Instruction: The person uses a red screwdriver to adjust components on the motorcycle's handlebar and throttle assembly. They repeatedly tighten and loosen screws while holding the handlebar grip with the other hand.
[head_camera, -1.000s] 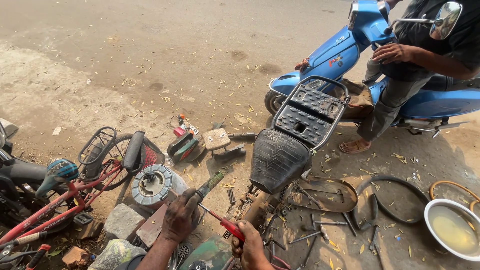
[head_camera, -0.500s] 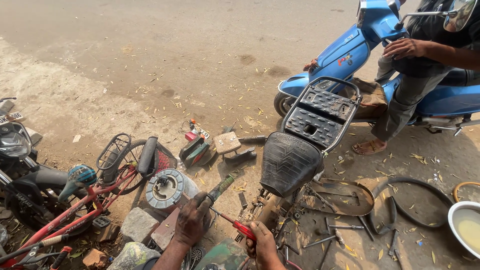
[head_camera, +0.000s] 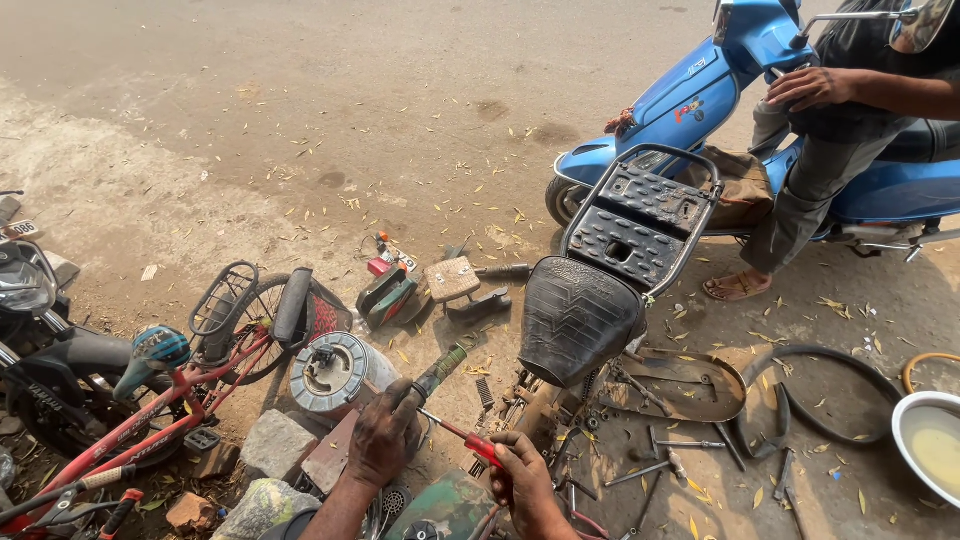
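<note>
Much of the work sits at the bottom edge of my view, where both forearms are cut off by the frame and the green painted part (head_camera: 445, 508) under them shows only in part, so I cannot tell what it belongs to. My left hand (head_camera: 385, 438) is curled tight around a handlebar grip (head_camera: 441, 368), a dark, grimy sleeve with a greenish end that points up and to the right; the fingers (head_camera: 400, 402) wrap it fully, and the bar beneath is hidden by the hand. My right hand (head_camera: 522, 482) is closed on the red handle of a screwdriver (head_camera: 462, 437), whose thin metal shaft runs up and left until its tip meets the grip just beside my left hand; the exact contact point is too small to make out. Just beyond, a black bicycle saddle (head_camera: 578, 315) with a patterned, worn cover stands tilted above a black rear carrier rack (head_camera: 640, 222). A round grey-and-teal drum (head_camera: 330, 372) lies left of the grip, near a red bicycle (head_camera: 150, 420). Loose tools (head_camera: 660, 465) and a rubber tyre (head_camera: 820, 395) lie on the dusty ground to the right, with a white bowl (head_camera: 930, 445) of cloudy liquid cut off at the edge. Another person sits on a blue scooter (head_camera: 700, 95), a hand (head_camera: 810, 88) resting near its handlebar.
</note>
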